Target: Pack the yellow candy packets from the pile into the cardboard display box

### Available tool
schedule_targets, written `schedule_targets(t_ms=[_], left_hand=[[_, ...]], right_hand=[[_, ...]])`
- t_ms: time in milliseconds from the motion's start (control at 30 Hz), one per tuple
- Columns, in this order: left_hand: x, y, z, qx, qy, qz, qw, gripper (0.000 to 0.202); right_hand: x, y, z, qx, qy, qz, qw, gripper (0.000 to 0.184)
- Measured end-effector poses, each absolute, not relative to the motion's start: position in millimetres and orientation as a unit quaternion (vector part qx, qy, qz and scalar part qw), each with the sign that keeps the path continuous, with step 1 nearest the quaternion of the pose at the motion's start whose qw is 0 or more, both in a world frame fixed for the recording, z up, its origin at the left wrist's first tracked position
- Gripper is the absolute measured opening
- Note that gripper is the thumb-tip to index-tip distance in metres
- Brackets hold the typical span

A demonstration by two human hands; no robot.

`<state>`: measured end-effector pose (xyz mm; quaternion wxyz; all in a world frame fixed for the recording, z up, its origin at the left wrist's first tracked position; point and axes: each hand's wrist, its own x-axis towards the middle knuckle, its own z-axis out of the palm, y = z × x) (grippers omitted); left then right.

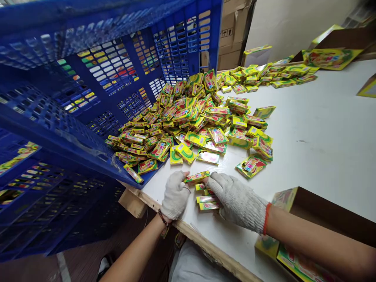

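My left hand (pixel 176 196), in a white knit glove, pinches the left end of a small yellow-and-green printed box (pixel 197 177). The fingers of my right hand (pixel 235 197), gloved the same way with a red cuff, close on that box's right end. Just below it, a short row of similar small boxes (pixel 208 205) lies on the white table (pixel 293 145), against my right palm. Part of that row is hidden by the right hand. A large heap of the same small boxes (pixel 188 113) spreads out of a tipped blue crate (pixel 111 78).
An open display carton (pixel 284 203) stands at the right, under my right forearm. More small boxes (pixel 264 74) lie along the back, beside another open carton (pixel 331 58). The table's wooden edge (pixel 205 250) runs close to me. Brown cardboard boxes (pixel 233 35) stand behind.
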<state>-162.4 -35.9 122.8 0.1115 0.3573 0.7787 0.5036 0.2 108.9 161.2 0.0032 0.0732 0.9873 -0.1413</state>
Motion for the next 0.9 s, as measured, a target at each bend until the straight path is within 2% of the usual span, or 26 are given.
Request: schedule_targets(t_ms=[67,133,233,367,467,533,633,700,800,900], left_hand=[[-147,-32,118,0.375,0.772,0.492,0.145,0.029],[-131,-26,112,0.340,0.754,0.530,0.189,0.030],[-108,-15,104,0.287,0.720,0.583,0.244,0.041],[-89,-2,97,0.278,0.733,0.574,0.235,0.042],[-87,5,95,0.272,0.738,0.578,0.219,0.042],[-92,9,93,0.245,0.714,0.609,0.245,0.047],[-102,13,94,0.147,0.670,0.669,0.286,0.060],[-105,12,102,0.116,0.668,0.693,0.245,0.061],[-95,4,125,0.244,0.683,0.677,0.123,0.048],[-67,-6,157,0.534,0.603,0.580,0.121,0.041]], right_hand=[[1,113,147,0.070,0.986,-0.150,-0.021,0.092],[3,122,131,0.044,0.983,-0.170,-0.051,0.109],[4,136,113,-0.008,0.971,-0.220,-0.097,0.120],[-2,142,106,-0.040,0.958,-0.253,-0.130,0.115],[-9,137,113,-0.043,0.959,-0.252,-0.122,0.108],[-15,132,124,-0.030,0.968,-0.237,-0.081,0.096],[-21,130,153,0.017,0.982,-0.190,-0.006,0.068],[-12,138,181,0.074,0.976,-0.203,-0.010,0.056],[32,158,229,0.182,0.908,-0.372,-0.066,0.064],[99,173,266,0.244,0.783,-0.569,-0.062,0.075]])
